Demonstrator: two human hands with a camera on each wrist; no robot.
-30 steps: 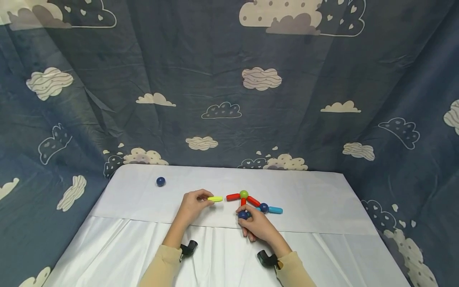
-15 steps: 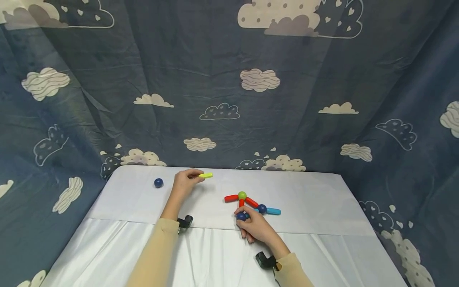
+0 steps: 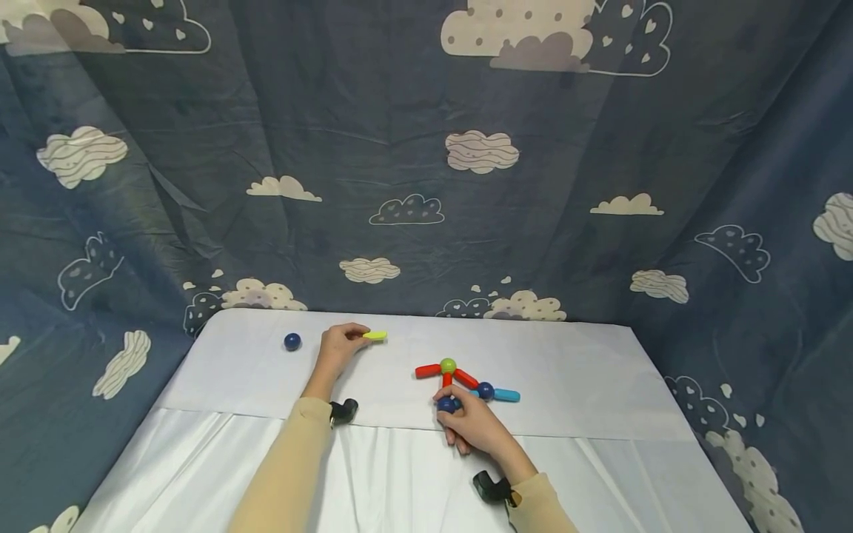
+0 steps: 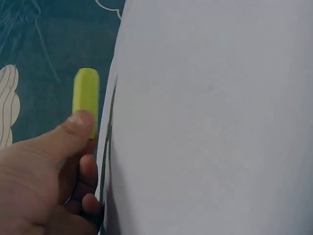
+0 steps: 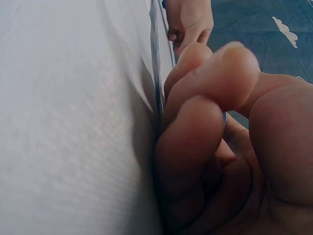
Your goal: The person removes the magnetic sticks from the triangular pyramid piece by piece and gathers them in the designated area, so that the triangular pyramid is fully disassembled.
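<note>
Head view: white-clothed table (image 3: pixel 586 355) against cloud-print blue backdrop (image 3: pixel 426 148). Near table centre, partly built figure of magnetic rods and balls (image 3: pixel 466 381): green ball (image 3: pixel 449 365) on top joining red rods, dark blue ball (image 3: pixel 486 390) linking to light blue rod (image 3: pixel 508 395). Right hand (image 3: pixel 469 426) curled round lower dark blue ball (image 3: pixel 446 404), steadying that end. Left hand (image 3: pixel 336 348), well apart toward far left, pinching yellow-green rod (image 3: pixel 375 335) between thumb and fingers, raised over cloth; confirmed in left wrist view (image 4: pixel 86 98). Loose dark blue ball (image 3: pixel 292 341) lying just left of that hand. Judged: figure part assembled; held rod and loose ball unattached
</note>
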